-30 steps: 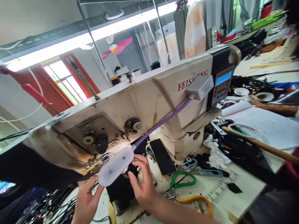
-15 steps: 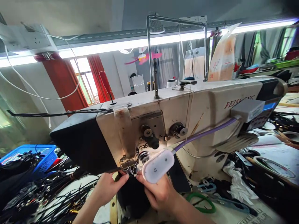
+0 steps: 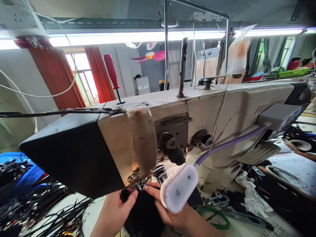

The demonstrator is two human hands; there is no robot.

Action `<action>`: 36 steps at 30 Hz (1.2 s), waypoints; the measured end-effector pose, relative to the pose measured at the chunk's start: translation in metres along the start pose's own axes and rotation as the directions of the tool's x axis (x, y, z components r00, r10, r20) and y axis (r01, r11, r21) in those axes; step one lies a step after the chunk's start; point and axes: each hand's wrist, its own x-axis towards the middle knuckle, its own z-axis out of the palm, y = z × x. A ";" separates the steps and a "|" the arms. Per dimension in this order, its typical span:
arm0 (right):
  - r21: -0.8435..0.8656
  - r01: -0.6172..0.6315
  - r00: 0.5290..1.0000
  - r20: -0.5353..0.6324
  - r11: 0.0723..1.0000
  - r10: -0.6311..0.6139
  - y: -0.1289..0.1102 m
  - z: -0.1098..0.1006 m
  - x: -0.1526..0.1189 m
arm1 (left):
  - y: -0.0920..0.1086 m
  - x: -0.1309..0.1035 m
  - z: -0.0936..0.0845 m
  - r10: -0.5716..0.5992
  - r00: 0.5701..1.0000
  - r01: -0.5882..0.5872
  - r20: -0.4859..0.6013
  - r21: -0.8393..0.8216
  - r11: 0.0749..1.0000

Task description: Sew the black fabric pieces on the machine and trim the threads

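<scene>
Under the lower edge of the sewing machine [image 3: 118, 141], the left hand [image 3: 116, 205] pinches black material [image 3: 143, 214]; how the right hand [image 3: 171, 218] grips I cannot tell; both should hold it flat.

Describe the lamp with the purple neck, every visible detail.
The lamp has a pale, rounded oblong head, apparently plastic, with two small dark marks on its face. A bent purple neck joins it to a pale box on the sewing machine. The head hangs tilted in front of the right hand, partly covering it; whether they touch cannot be told.
</scene>
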 end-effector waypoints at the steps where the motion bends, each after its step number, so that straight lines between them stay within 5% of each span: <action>1: -0.009 0.006 1.000 0.009 1.000 -0.006 0.001 0.000 0.000 | 0.001 0.000 0.001 0.000 1.000 0.000 0.016 -0.002 1.000; 8: -0.055 -0.028 1.000 -0.009 0.998 0.028 0.003 0.009 -0.009 | -0.006 -0.003 0.010 -0.040 0.991 0.032 -0.131 -0.064 0.997; 14: -0.100 -0.047 0.992 -0.121 0.994 0.034 0.009 0.033 -0.032 | -0.017 0.002 0.010 -0.069 0.997 0.068 -0.023 -0.016 0.998; 17: -0.119 -0.061 0.996 -0.065 0.991 0.053 0.007 0.034 -0.035 | -0.011 0.004 0.010 -0.071 0.995 0.068 -0.064 -0.044 0.997; 22: -0.105 -0.040 0.990 -0.140 0.994 0.025 0.006 0.033 -0.036 | 0.004 0.005 0.007 -0.091 0.995 0.091 -0.029 -0.013 0.996; 29: -0.158 0.015 0.999 -0.032 0.987 -0.021 0.009 0.041 -0.045 | -0.008 0.000 0.011 -0.082 0.994 0.084 -0.071 0.027 0.996; 36: -0.196 0.011 0.998 0.067 0.981 0.002 0.010 0.027 -0.050 | -0.023 0.005 0.008 -0.138 0.986 0.133 0.092 0.056 0.989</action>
